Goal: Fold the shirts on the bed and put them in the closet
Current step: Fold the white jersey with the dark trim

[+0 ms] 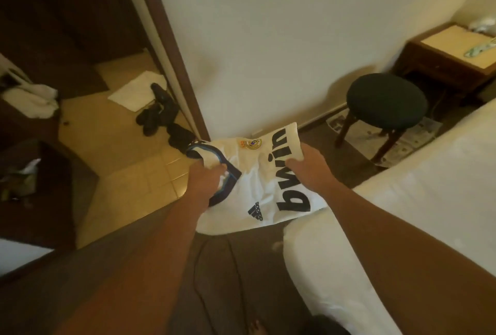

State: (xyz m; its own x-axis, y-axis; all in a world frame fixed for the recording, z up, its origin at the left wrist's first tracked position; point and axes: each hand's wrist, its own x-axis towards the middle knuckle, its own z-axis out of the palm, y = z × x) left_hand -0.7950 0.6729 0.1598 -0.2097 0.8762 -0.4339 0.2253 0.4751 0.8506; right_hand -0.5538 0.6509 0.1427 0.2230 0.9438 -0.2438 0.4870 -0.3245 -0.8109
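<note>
Head view
Shirt (257,181): white, folded, dark collar trim, crest, black "bwin" lettering; held in the air between both hands, beside the bed (429,200).
Left hand (205,181): fingers clamped on collar edge.
Right hand (308,164): grips lettered edge.

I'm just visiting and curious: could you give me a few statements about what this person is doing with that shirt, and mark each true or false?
1. Both hands hold the folded white shirt. True: the left hand grips the collar end, the right hand the far side.
2. The shirt lies flat on the bed. False: it is held up beside the bed.
3. A round dark stool stands by the wall. True.
4. The stool is tipped over. False: it stands upright on newspaper.
</note>
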